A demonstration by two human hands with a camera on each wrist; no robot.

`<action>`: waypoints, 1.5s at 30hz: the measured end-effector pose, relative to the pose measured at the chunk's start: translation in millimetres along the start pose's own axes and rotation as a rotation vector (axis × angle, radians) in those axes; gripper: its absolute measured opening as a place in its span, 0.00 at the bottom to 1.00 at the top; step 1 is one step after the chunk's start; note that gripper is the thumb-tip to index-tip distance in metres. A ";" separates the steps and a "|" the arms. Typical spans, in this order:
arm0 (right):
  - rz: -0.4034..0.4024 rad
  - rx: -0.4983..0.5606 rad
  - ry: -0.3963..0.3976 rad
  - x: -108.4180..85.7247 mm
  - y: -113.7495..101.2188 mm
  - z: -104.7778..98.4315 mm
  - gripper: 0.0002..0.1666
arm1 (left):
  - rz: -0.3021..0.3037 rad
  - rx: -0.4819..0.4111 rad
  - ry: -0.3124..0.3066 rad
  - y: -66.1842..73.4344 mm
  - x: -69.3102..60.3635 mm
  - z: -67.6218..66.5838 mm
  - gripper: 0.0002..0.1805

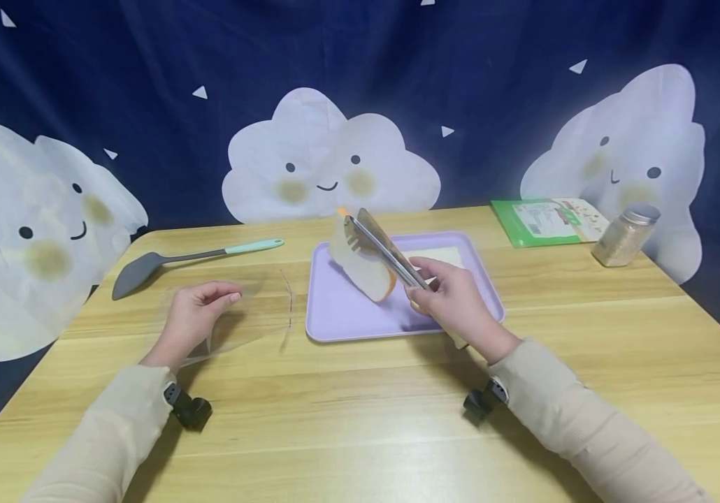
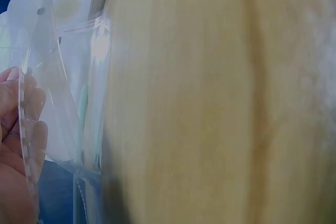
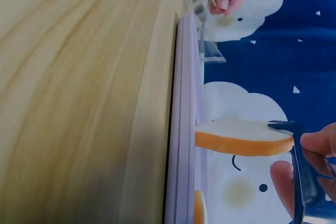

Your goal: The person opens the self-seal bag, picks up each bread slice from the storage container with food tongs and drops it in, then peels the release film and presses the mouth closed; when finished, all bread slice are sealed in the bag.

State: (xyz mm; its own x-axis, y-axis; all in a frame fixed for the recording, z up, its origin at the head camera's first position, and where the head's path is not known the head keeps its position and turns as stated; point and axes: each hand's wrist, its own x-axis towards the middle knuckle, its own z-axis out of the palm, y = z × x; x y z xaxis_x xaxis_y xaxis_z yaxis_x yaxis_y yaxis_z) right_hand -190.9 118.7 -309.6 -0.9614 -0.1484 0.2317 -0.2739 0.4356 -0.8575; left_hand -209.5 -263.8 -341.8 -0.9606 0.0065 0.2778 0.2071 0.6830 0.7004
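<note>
My right hand grips a pair of metal tongs, whose tips pinch a slice of white bread with a brown crust. That slice is held tilted over a lilac tray; in the right wrist view its crust faces the camera. More bread lies on the tray, partly hidden behind the right hand. To the left of the tray, my left hand pinches a clear plastic bag between thumb and fingers. The bag also shows in the left wrist view, in front of the fingers.
A grey spatula with a mint handle lies at the table's back left. At the back right are a green-and-white packet and a glass jar with a metal lid. A dark blue curtain with clouds hangs behind.
</note>
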 end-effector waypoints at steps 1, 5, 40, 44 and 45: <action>-0.001 -0.014 -0.006 0.6 -0.8 0.2 0.27 | 0.001 0.000 0.000 0.0 -0.1 0.0 0.13; 0.009 -0.077 -0.040 2.8 -2.8 -0.7 0.22 | 0.018 0.010 -0.006 0.1 -0.1 0.3 0.13; 0.016 -0.396 -0.062 15.0 11.9 17.4 0.10 | -0.011 -0.006 -0.024 -0.4 -0.4 -1.1 0.15; -0.011 -0.391 -0.066 13.5 10.4 10.5 0.10 | -0.026 -0.004 -0.041 0.0 0.6 -2.7 0.18; -0.011 -0.375 -0.074 13.1 9.3 8.2 0.10 | -0.030 -0.002 -0.044 0.4 1.1 -3.1 0.18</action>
State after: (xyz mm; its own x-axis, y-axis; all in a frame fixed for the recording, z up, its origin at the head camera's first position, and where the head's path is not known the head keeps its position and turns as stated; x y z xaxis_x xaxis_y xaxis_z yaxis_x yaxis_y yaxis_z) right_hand -205.9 113.5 -318.3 -0.9576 -0.2127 0.1940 -0.2878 0.7264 -0.6241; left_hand -209.9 -265.8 -339.2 -0.9736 0.0179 0.2275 0.1783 0.6819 0.7094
